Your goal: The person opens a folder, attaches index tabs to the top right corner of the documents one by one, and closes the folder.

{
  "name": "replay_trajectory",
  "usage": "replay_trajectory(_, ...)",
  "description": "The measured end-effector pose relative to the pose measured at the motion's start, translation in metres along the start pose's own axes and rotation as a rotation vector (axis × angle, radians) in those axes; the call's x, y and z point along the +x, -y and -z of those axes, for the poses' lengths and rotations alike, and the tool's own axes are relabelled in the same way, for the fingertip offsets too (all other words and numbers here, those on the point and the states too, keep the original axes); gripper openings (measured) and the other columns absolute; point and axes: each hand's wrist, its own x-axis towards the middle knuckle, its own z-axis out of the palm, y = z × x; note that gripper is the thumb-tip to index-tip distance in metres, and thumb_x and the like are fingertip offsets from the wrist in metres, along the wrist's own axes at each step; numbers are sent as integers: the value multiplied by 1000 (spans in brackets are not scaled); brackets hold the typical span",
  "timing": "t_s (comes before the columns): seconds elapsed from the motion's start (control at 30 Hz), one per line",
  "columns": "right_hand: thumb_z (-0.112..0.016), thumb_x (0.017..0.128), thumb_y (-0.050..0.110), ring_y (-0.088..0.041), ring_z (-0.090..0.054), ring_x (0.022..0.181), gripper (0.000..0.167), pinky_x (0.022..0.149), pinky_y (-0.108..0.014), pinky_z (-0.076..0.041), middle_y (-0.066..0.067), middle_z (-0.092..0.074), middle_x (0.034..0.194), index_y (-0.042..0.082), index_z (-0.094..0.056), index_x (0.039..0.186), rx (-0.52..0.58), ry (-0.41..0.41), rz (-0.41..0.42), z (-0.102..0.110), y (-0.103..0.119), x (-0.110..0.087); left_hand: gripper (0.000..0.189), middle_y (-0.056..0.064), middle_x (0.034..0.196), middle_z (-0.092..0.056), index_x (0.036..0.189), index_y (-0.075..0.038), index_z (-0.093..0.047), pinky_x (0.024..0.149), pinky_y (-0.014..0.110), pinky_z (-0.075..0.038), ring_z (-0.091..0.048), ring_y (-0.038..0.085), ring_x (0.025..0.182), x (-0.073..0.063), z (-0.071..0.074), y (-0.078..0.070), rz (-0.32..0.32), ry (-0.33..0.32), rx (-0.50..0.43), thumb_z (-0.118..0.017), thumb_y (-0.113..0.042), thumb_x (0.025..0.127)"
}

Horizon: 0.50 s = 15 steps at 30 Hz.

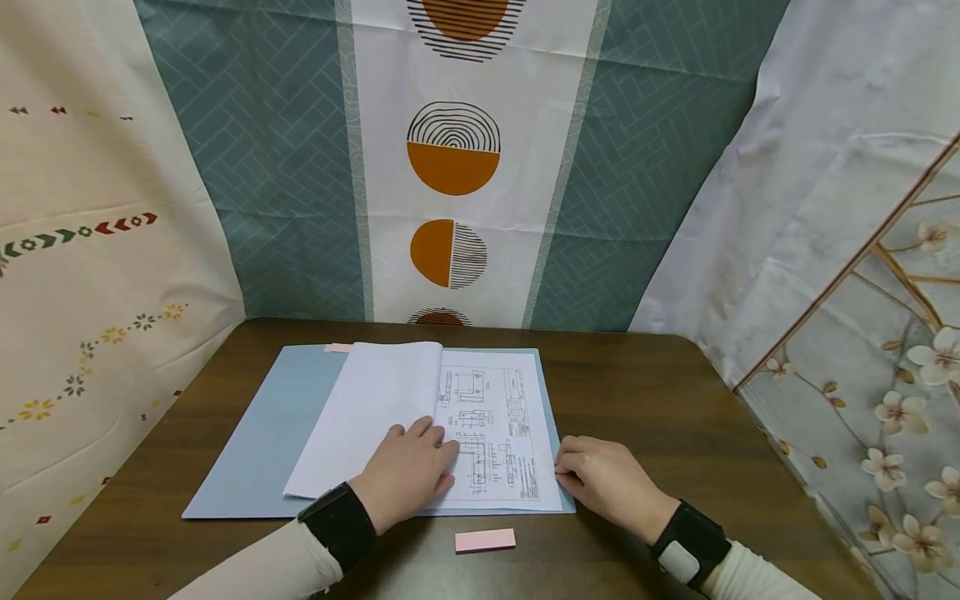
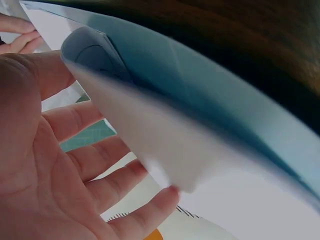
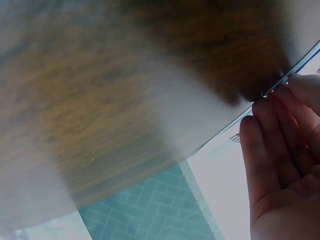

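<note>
- Two hands work at a blue folder (image 1: 255, 471), which lies open on the dark wooden counter (image 1: 637, 392).
- Left hand (image 1: 408, 479): its grip is open, the fingers extended and resting on the paper near the fold, palm down.
- Under and beside those fingers, a blank white page (image 1: 375, 396) covers part of the folder's left side; the left wrist view shows paper curving up beside the thumb.
- Right hand (image 1: 606, 479): its grip is closed on the folder's right edge, thumb and forefinger pinching it.
- Between the hands, a printed sheet (image 1: 525, 492) with technical line drawings lies face up on the folder's right side.
- One pink block (image 1: 485, 540) sits on the counter just in front of the folder.
- Each wrist wears a black band; patterned cloths (image 1: 652, 125) hang behind the counter and at both sides.
</note>
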Motion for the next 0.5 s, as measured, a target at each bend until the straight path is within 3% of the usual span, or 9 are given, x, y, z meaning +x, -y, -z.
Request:
replay_trajectory(0.13, -96, 86, 9, -6, -60, 80, 14, 75, -28, -61, 8, -70, 95, 17, -85, 92, 2, 1, -2, 0, 0, 0, 46, 8, 132, -74, 129, -18, -78, 107, 59, -51, -63, 34, 129, 0, 1, -3, -33, -33, 6, -89, -41, 91)
replay_trajectory(0.27, -96, 86, 9, -6, -60, 81, 14, 76, -28, -61, 8, -70, 95, 17, -85, 92, 6, 5, -8, 0, 1, 0, 46, 7, 135, -74, 130, -17, -79, 111, 59, -50, -64, 32, 135, 1, 3, -7, -105, -62, -8, -92, -36, 89)
replay_trajectory(0.5, -96, 86, 11, -7, -60, 81, 13, 77, -28, -61, 9, -71, 95, 17, -86, 92, 10, 11, -13, 1, 1, 1, 42, 2, 128, -75, 128, -16, -79, 108, 41, -55, -67, 22, 121, -10, 9, -15, -212, -74, -133, -92, -31, 92)
